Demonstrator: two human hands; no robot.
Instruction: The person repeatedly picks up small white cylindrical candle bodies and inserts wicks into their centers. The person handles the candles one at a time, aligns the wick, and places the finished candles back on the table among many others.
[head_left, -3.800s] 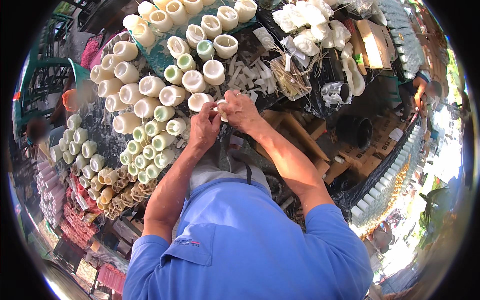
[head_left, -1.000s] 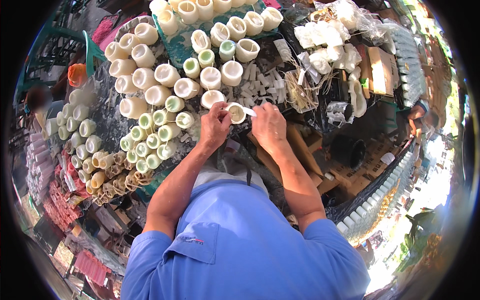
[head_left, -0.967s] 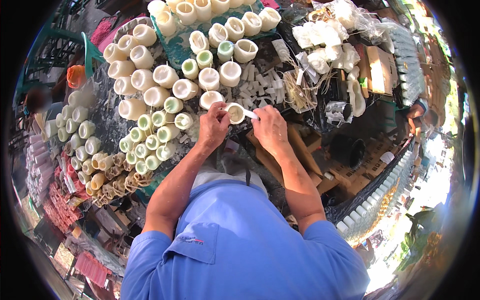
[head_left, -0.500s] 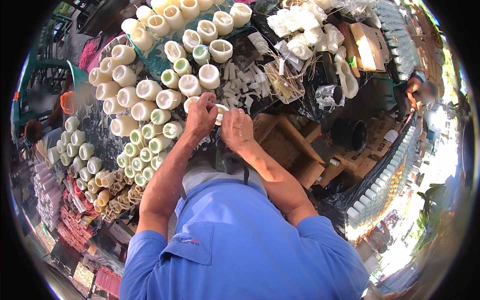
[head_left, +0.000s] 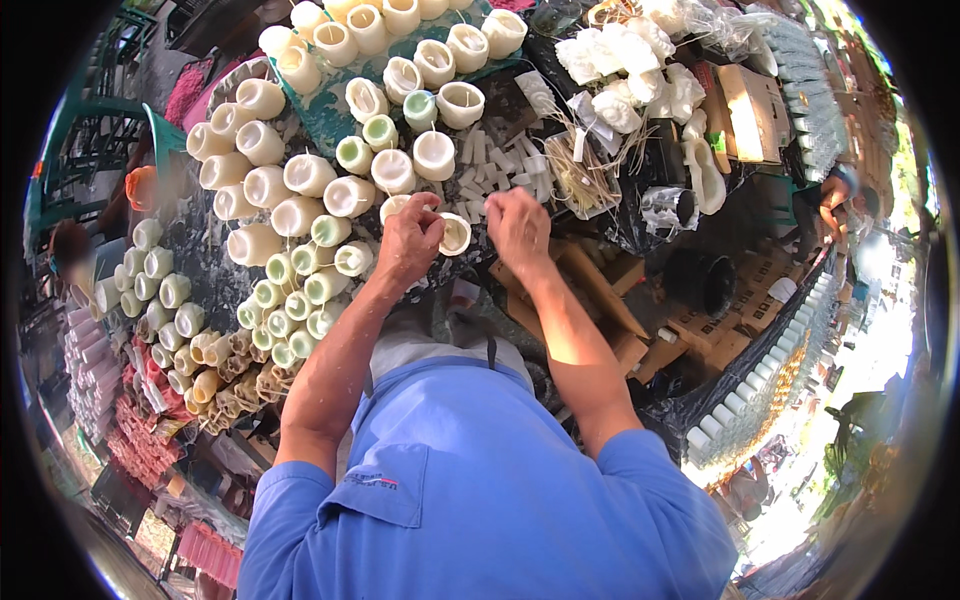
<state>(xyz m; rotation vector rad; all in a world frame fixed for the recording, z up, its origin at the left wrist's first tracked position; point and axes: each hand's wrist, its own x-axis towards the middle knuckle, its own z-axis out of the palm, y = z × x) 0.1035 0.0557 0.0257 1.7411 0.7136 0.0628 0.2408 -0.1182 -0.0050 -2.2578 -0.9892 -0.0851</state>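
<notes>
My left hand (head_left: 408, 243) is closed at the edge of a small cream candle cup (head_left: 456, 236), its thumb and fingers against the left side. The cup tilts so its hollow, pale inside shows. Just behind that hand, another cream candle (head_left: 394, 207) is partly hidden by the fingers. My right hand (head_left: 519, 231) is apart from the cup, to its right, fingers curled together beside loose white wax pieces (head_left: 492, 165). Whether anything small is in those fingers cannot be made out.
Rows of cream candles (head_left: 308, 175) and small green-lined cups (head_left: 322, 286) crowd the table on the left. A bundle of wicks (head_left: 580, 172) lies at the far right. Cardboard boxes (head_left: 590, 285) and a black bucket (head_left: 698, 281) stand right. A co-worker (head_left: 835, 200) is farther off.
My right hand has come away from the candle cup and moved right and farther out, toward the wax pieces. My left hand stays at the cup.
</notes>
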